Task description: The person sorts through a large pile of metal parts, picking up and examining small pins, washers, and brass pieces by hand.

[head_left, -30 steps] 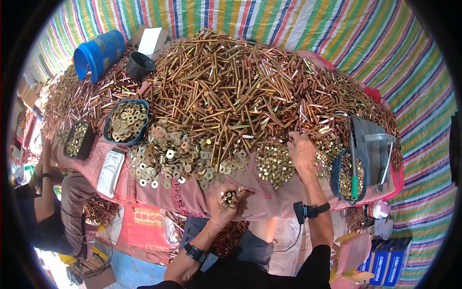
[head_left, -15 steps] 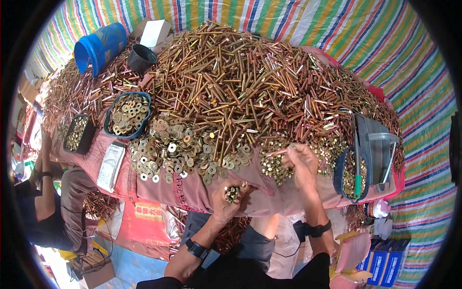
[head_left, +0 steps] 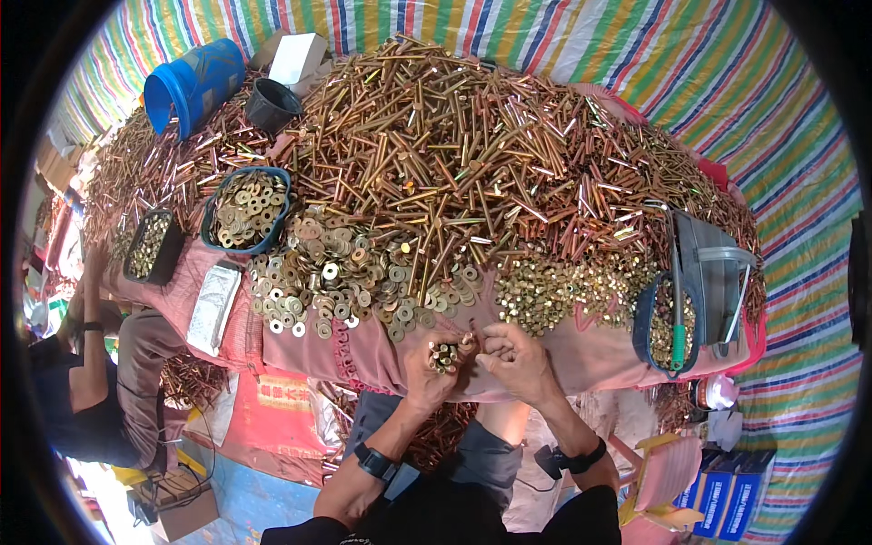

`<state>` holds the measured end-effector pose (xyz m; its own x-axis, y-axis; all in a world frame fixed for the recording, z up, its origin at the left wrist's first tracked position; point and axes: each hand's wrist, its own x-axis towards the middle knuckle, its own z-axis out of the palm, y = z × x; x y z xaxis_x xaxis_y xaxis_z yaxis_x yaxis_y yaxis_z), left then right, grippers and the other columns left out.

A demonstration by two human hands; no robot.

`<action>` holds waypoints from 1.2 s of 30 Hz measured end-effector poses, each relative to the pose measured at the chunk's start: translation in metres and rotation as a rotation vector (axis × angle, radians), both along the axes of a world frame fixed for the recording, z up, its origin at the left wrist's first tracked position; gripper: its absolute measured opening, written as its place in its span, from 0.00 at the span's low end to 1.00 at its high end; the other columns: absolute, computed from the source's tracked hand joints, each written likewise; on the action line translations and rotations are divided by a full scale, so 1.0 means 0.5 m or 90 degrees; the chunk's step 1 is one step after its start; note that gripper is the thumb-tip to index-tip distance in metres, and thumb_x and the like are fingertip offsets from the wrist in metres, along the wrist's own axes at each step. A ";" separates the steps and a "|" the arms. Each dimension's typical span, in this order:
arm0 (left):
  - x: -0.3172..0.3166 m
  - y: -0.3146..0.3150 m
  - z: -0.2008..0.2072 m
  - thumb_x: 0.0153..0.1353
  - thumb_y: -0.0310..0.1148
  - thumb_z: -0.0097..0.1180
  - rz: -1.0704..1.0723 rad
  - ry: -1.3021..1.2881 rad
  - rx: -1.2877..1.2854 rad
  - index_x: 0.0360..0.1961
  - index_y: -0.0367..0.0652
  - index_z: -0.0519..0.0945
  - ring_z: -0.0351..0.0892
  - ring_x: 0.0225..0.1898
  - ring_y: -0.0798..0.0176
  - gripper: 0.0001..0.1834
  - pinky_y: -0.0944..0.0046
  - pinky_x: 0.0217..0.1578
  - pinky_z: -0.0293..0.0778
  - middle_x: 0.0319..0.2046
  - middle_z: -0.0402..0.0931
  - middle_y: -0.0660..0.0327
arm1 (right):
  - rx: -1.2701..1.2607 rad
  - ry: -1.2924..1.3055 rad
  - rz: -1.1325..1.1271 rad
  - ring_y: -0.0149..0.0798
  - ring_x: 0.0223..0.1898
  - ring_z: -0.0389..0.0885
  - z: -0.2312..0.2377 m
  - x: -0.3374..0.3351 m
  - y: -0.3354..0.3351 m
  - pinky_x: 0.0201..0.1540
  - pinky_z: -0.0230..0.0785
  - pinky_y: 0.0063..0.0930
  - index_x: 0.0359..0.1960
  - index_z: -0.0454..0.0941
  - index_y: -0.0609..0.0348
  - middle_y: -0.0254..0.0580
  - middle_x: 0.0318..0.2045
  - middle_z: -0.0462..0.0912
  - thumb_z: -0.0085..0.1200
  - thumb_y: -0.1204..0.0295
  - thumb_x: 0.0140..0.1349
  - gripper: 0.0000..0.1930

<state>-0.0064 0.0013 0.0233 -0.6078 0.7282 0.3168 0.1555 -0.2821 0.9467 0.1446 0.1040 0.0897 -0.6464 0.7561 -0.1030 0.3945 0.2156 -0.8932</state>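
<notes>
My left hand (head_left: pixel 429 374) is wrapped round an upright bunch of brass-coloured bolts (head_left: pixel 442 357), their ends showing above the fingers. Just right of it, my right hand (head_left: pixel 520 365) has its fingers curled in toward the bunch; what they pinch is too small to make out. A short reddish tip (head_left: pixel 472 325) pokes up between the two hands. Both hands are over the near edge of the pink cloth (head_left: pixel 372 359). Beyond my right hand lies a spread of small gold nuts (head_left: pixel 545 295); beyond my left, loose flat washers (head_left: pixel 363 282).
A big heap of long bolts (head_left: pixel 454 136) fills the back. A blue-rimmed tub (head_left: pixel 211 238) holds washers; a dark tub (head_left: pixel 642 336) with nuts stands right beside a grey scoop-like container (head_left: pixel 718 263). A blue bucket (head_left: pixel 162 98) lies back left. Another person (head_left: pixel 86 363) sits left.
My right hand has come back from the nuts, leftward and nearer, to the left hand. The copper-coloured bolt it pinched no longer shows clearly. My left hand keeps its bunch.
</notes>
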 end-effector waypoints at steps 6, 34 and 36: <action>-0.006 0.004 -0.020 0.64 0.22 0.66 -0.032 -0.007 0.033 0.43 0.34 0.82 0.88 0.33 0.69 0.08 0.67 0.34 0.82 0.33 0.88 0.59 | -0.056 0.329 -0.106 0.34 0.42 0.85 0.033 -0.047 -0.007 0.49 0.81 0.28 0.78 0.56 0.61 0.44 0.44 0.85 0.65 0.80 0.66 0.41; 0.000 0.001 -0.027 0.64 0.27 0.69 0.036 0.116 0.062 0.52 0.35 0.82 0.86 0.37 0.60 0.17 0.64 0.40 0.80 0.42 0.86 0.53 | 0.379 -0.004 -0.130 0.50 0.36 0.85 0.007 -0.031 0.032 0.42 0.77 0.40 0.48 0.87 0.60 0.49 0.35 0.85 0.63 0.67 0.69 0.11; 0.004 -0.001 -0.032 0.66 0.22 0.67 0.016 0.059 0.046 0.51 0.35 0.81 0.88 0.36 0.63 0.14 0.65 0.39 0.81 0.39 0.87 0.54 | 0.429 -0.094 -0.144 0.52 0.36 0.85 -0.006 -0.032 0.070 0.41 0.76 0.44 0.46 0.87 0.58 0.49 0.35 0.85 0.65 0.66 0.67 0.11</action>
